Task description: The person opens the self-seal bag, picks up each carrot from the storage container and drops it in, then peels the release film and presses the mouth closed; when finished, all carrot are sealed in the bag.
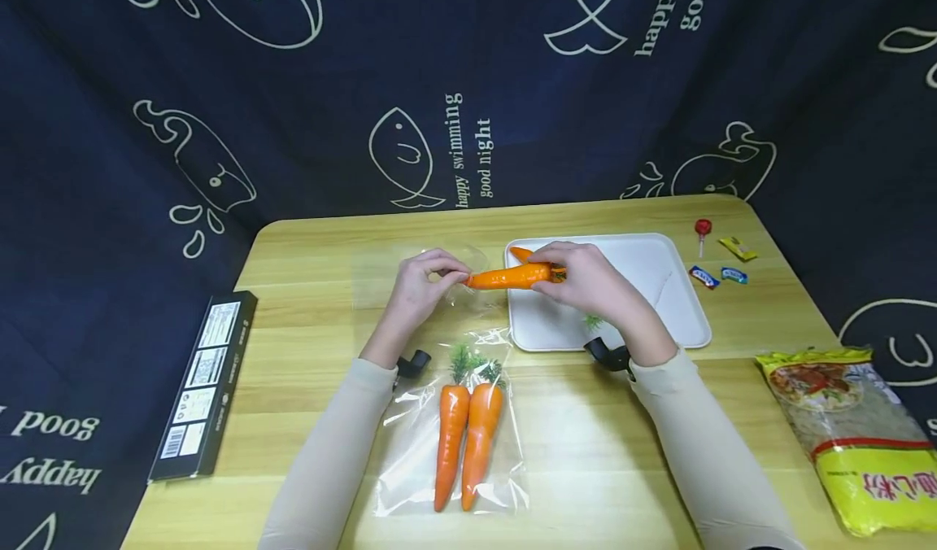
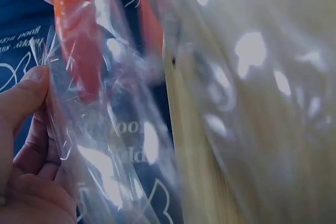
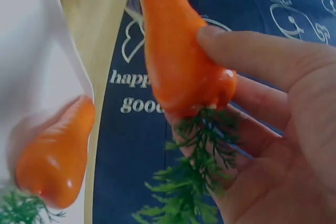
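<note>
My right hand grips an orange carrot at its thick end, thumb on one side and fingers behind. Green leaves hang from that end beside the palm. The carrot points left, and its narrow tip sits inside a clear plastic bag. My left hand pinches the edge of this bag between thumb and fingers, close to the tip. A second carrot lies on the white tray, partly hidden by my right hand in the head view.
Nearer me, another clear bag holds two carrots. To the right lie a red lollipop, a yellow packet, small blue-and-white packets and a noodle bag. A black box stands at the left edge.
</note>
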`<state>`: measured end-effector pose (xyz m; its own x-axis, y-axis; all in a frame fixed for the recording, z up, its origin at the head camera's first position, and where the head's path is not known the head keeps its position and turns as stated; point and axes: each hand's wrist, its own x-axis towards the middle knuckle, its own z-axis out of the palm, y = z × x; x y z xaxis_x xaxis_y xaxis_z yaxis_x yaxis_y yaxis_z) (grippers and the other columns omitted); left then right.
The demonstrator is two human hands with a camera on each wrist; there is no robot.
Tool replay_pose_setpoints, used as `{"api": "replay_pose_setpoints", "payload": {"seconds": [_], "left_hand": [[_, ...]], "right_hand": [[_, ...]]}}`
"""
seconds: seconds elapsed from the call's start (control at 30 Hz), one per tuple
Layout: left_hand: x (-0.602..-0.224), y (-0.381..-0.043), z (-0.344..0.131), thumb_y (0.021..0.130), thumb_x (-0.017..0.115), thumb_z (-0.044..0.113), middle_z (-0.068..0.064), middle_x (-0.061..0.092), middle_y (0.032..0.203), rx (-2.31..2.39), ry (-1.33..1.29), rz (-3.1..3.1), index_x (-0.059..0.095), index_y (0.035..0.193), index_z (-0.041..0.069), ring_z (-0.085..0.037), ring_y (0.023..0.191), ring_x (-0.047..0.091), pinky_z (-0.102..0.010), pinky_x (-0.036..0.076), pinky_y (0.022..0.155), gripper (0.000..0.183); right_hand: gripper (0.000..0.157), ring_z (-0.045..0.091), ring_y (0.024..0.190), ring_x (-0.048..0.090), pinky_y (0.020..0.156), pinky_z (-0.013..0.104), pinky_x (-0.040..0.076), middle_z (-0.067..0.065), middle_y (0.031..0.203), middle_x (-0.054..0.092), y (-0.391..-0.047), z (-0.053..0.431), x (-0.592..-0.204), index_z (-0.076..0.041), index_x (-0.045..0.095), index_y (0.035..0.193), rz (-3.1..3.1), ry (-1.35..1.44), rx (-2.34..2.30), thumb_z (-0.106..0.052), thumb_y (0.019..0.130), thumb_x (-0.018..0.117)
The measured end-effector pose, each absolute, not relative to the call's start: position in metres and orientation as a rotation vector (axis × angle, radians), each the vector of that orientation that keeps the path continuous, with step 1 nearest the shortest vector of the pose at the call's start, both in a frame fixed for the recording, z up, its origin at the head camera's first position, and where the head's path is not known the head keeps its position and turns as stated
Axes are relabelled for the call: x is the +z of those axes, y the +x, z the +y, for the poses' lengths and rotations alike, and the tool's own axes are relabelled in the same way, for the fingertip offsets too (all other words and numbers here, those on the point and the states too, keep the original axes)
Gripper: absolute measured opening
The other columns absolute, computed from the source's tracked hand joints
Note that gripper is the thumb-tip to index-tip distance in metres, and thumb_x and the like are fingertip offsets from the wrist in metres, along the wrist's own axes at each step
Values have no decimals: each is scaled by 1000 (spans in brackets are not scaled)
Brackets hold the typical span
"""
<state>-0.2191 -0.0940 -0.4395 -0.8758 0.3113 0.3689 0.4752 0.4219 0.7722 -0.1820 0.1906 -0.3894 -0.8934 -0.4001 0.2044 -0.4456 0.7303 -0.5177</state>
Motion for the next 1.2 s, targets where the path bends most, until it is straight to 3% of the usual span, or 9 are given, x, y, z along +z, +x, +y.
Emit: {"api": "replay_pose_setpoints", "payload": {"seconds": [0.17,0.33,0.47,0.63,0.77,0.83,0.97,1.07,1.2], "left_hand": [[-440,-220,-98,87,78,19,8,73,94,-1455,-665,-2476,80,91,19,-9,87,63,-27,55,78,5],[-437,-217,-93,86,79,17,5,73,94,-1488,-717,-2483,80,92,16,-12,85,62,-32,55,77,6],[-437,-215,-86,88,77,20,9,72,92,-1523,-725,-2494,79,92,18,-11,84,62,-32,55,76,5],[-439,-211,-81,89,76,24,10,72,92,-1570,-691,-2482,79,92,21,-11,85,63,-28,55,78,5],[-442,-210,-80,90,75,25,9,73,94,-1622,-666,-2482,78,94,18,-11,87,64,-30,56,82,8],[-444,-209,-80,91,74,25,8,73,95,-1643,-658,-2483,78,94,16,-12,88,64,-32,56,82,10],[-446,-210,-83,90,75,27,7,73,95,-1680,-629,-2477,78,95,16,-12,88,64,-31,56,82,12],[-448,-212,-84,89,75,27,6,72,93,-1703,-595,-2452,78,94,18,-12,88,64,-29,56,83,11],[-450,-214,-86,88,76,24,1,72,92,-1750,-575,-2383,78,92,17,-14,87,64,-29,55,82,9]], "right_hand": [[37,24,97,69,82,39,61,11,121,70,-183,200,-391,-7,72,119,-2870,606,1075,-14,83,80],[37,23,94,68,81,37,60,11,118,72,-188,189,-398,-7,72,118,-2905,651,1107,-14,82,80],[38,20,86,66,72,32,56,8,111,74,-194,169,-406,-8,74,117,-2960,692,1076,-22,82,81],[42,16,88,69,75,29,57,5,110,75,-202,144,-422,-9,73,118,-3029,729,1130,-31,83,81],[47,14,80,64,73,30,54,4,109,75,-203,131,-434,-10,71,123,-3082,765,1144,-36,85,80],[48,13,82,65,76,31,55,3,113,75,-203,129,-439,-11,70,125,-3091,786,1141,-38,86,78],[43,19,101,70,89,35,58,5,119,73,-198,142,-436,-8,69,126,-3017,725,1265,-32,90,75],[35,26,107,71,92,40,58,8,119,73,-193,168,-426,-8,72,121,-2860,579,1368,-25,91,74],[33,26,112,68,98,39,55,8,120,73,-184,210,-423,-10,72,121,-2659,277,1451,-23,90,75]]}}
